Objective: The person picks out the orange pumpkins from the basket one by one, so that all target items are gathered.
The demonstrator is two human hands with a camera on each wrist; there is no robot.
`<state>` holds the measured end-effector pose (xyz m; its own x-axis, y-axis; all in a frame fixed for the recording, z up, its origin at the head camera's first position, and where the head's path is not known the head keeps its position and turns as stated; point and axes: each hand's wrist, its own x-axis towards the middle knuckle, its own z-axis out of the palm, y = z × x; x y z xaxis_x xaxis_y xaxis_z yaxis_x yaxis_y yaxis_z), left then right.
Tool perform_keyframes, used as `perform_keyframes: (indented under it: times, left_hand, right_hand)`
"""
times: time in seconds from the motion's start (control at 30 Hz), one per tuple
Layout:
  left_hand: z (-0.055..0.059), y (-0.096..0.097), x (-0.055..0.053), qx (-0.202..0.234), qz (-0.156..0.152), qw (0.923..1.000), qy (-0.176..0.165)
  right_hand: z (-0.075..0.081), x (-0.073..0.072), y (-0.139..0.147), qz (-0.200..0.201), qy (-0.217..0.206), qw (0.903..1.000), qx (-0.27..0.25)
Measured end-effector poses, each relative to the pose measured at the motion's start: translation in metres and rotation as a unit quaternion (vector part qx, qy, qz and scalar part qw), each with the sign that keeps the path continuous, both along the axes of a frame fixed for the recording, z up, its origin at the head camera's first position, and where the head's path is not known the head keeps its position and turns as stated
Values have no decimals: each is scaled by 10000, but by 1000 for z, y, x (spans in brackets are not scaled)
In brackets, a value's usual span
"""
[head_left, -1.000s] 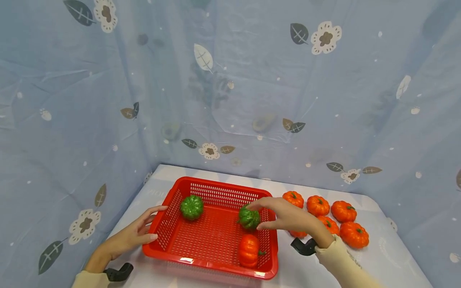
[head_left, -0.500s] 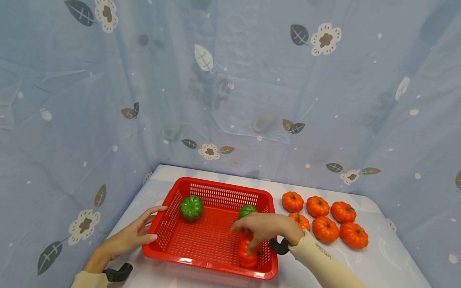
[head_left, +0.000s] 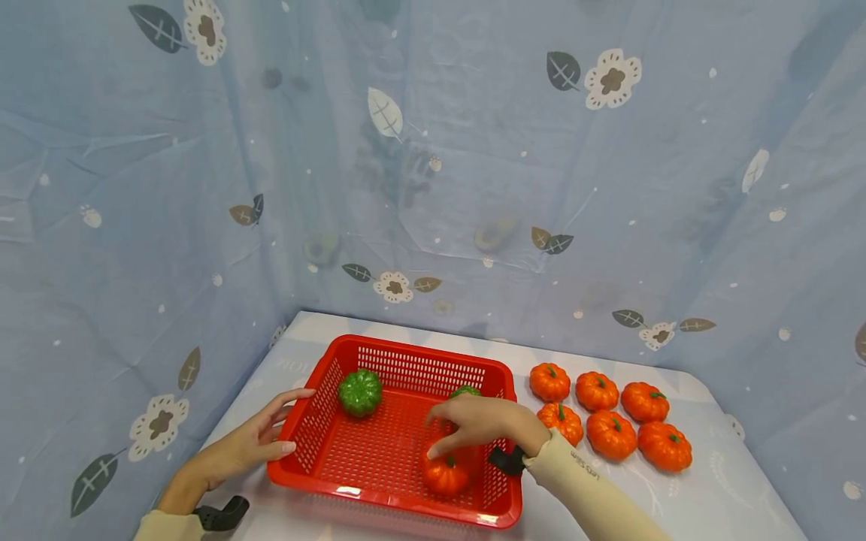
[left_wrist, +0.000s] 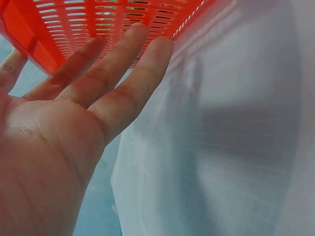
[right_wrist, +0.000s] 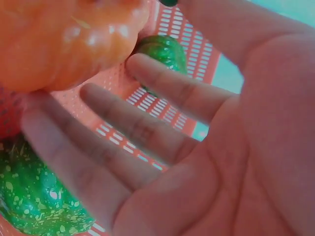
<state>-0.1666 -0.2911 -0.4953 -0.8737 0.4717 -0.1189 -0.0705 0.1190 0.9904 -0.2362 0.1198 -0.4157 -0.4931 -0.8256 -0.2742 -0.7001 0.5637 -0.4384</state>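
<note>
A red plastic basket [head_left: 406, 496] with slotted walls stands at the front of the table. My left hand [head_left: 253, 439] lies along its left side, fingers extended against the outer wall, as the left wrist view shows. Inside the basket, my right hand [head_left: 473, 421] is over an orange pumpkin [head_left: 446, 477] with a green stem. Its thumb tip is at the pumpkin's top, and its fingers stretch loosely toward the pumpkin's side in the right wrist view. One green pumpkin [head_left: 360, 392] sits at the basket's back left; another green pumpkin [head_left: 465, 391] is mostly hidden behind my right hand.
Several orange pumpkins [head_left: 612, 436] stand in two rows on the white table [head_left: 704, 421], right of the basket. The right forearm passes close in front of the nearest one. A blue patterned curtain [head_left: 433, 188] hangs behind the table and along its left.
My right hand has come down from beside the back green pumpkin to the orange one. That pumpkin has turned from its side to stem-up and shifted slightly left. The left hand stays put.
</note>
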Motion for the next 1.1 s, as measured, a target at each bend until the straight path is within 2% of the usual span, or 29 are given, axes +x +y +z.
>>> perform_keyframes:
  times: [0.23,0.43,0.57,0.67,0.87,1.1]
  left_hand:
    - [1,0,0,-126,89,9999,28]
    - [0,-2,-1,-106,46,9999,45]
    - [-1,-2,-2,-23,-22,10000,-7]
    - [-3,-2,-1,9,-38,10000,-31]
    - [-2,-2,-2,0,-29,10000,61]
    - [0,-1,-1,-76,-19,10000,-30]
  right_hand:
    - [2,-1,-1,204,-759,9969,92]
    - [-2,-3,-6,591,-1040,9923,317]
    - [-8,-4,-11,680,-1386,9874,341]
    - [-14,-5,-13,761,-1377,9873,230]
    - [-23,-8,-16,773,-989,9918,-255]
    - [-26,-9,-16,735,-1212,9896,-243]
